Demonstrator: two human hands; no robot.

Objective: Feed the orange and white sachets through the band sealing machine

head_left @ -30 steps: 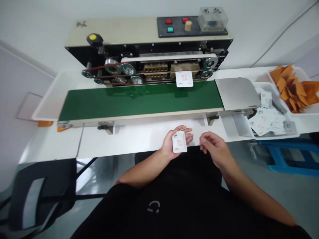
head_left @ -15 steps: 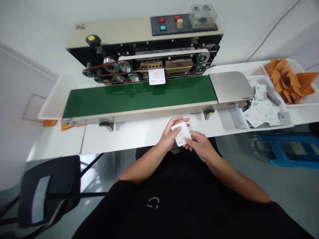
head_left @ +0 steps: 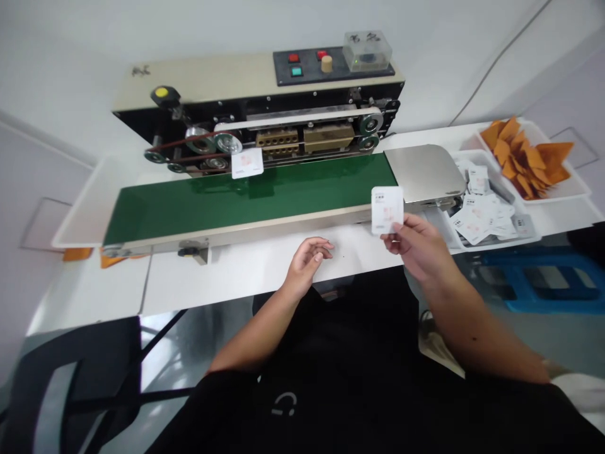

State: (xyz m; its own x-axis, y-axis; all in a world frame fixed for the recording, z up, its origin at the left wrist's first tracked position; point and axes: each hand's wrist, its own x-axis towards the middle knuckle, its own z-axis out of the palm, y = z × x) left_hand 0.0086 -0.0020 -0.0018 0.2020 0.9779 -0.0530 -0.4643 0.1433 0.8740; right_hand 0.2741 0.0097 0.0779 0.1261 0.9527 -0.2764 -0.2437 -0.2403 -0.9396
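My right hand [head_left: 420,249] pinches a small white sachet [head_left: 387,210] by its lower corner, holding it upright in front of the belt's right part. Loosely curled, with nothing in it, my left hand [head_left: 308,261] is over the table's front part. Another white sachet [head_left: 247,163] hangs by its upper edge in the rollers of the band sealer [head_left: 198,82]. Its lower part is over the green conveyor belt [head_left: 312,185].
At the right, one white bin [head_left: 524,239] holds many white sachets, and another [head_left: 574,183] holds orange packets [head_left: 524,157]. A metal plate [head_left: 423,173] ends the conveyor. A white tray [head_left: 78,217] is at the left. A blue stool [head_left: 524,284] and a black chair [head_left: 70,378] are below.
My right hand has carried its sachet up and to the right, away from my left hand, which has let go. The sachet in the sealer has travelled left along the rollers.
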